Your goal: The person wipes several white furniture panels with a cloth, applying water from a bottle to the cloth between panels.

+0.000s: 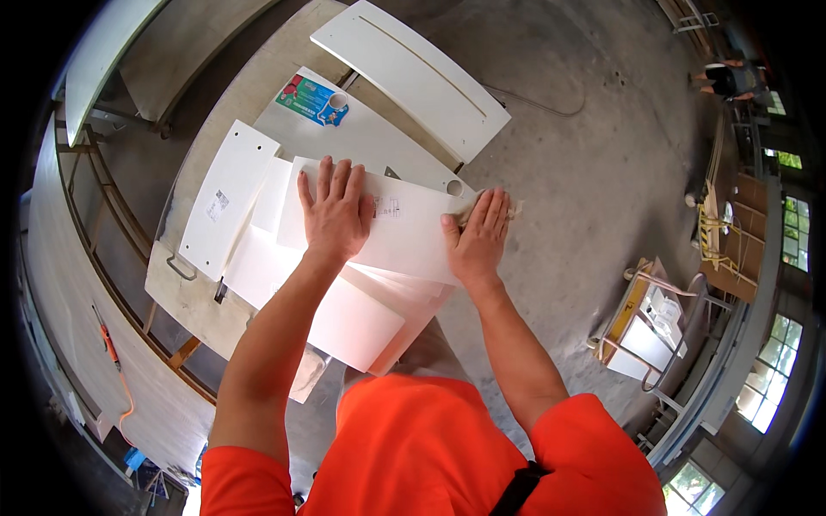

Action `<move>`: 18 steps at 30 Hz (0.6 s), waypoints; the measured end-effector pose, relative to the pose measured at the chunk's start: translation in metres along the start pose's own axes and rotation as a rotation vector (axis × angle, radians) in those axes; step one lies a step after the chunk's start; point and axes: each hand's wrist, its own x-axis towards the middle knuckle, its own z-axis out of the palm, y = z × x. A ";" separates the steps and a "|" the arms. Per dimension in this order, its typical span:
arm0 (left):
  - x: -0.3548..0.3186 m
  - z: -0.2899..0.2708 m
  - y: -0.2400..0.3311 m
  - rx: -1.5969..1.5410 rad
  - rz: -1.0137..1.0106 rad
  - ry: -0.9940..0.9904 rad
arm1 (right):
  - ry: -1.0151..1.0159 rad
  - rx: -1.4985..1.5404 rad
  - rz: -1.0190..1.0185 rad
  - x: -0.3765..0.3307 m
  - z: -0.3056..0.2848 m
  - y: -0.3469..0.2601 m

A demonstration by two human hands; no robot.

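Observation:
A white panel (408,242) with a small printed label lies across other white panels in front of me. My left hand (335,215) rests flat on its left part, fingers spread toward the far edge. At the panel's right end, my right hand (479,245) presses down on a pale beige rag (514,209). Bits of the rag show beside the thumb and past the fingers; the rest is hidden under the hand. Beneath are a lower white panel (353,320) and, to the left, a labelled white panel (222,206) with small holes.
Farther off on the worktable (202,297) lie a blue-green printed packet (311,101) with a tape roll (334,110) and a long slotted white panel (413,73). A loaded cart (645,331) stands right. An orange-handled tool (108,342) lies left. Another person (736,80) is far right.

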 end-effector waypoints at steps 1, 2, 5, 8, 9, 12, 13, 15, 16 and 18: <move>-0.003 0.001 -0.003 0.006 -0.001 0.019 | 0.006 0.013 -0.070 -0.020 0.001 -0.009; -0.005 0.002 -0.006 0.011 -0.002 0.038 | -0.030 0.040 -0.136 -0.054 0.003 -0.023; -0.008 0.006 -0.006 0.008 0.011 0.049 | -0.112 0.091 -0.257 -0.114 0.004 -0.035; -0.005 0.003 -0.010 0.020 0.030 0.074 | -0.053 0.053 -0.112 -0.031 0.003 -0.014; -0.004 0.004 -0.009 0.019 0.040 0.081 | 0.004 0.077 0.002 -0.006 0.008 -0.012; -0.005 0.007 -0.005 0.048 -0.008 0.001 | -0.071 0.061 -0.207 -0.061 0.013 -0.042; -0.009 0.010 -0.005 0.045 -0.004 -0.002 | -0.131 0.113 -0.268 -0.086 0.013 -0.048; -0.006 0.009 -0.011 0.045 0.009 0.024 | -0.222 0.219 -0.404 -0.112 0.011 -0.059; -0.005 0.008 -0.011 0.051 0.002 0.020 | -0.153 0.154 -0.314 -0.095 0.010 -0.047; -0.006 0.006 -0.010 0.065 -0.016 0.008 | -0.021 0.030 -0.134 -0.036 0.007 -0.012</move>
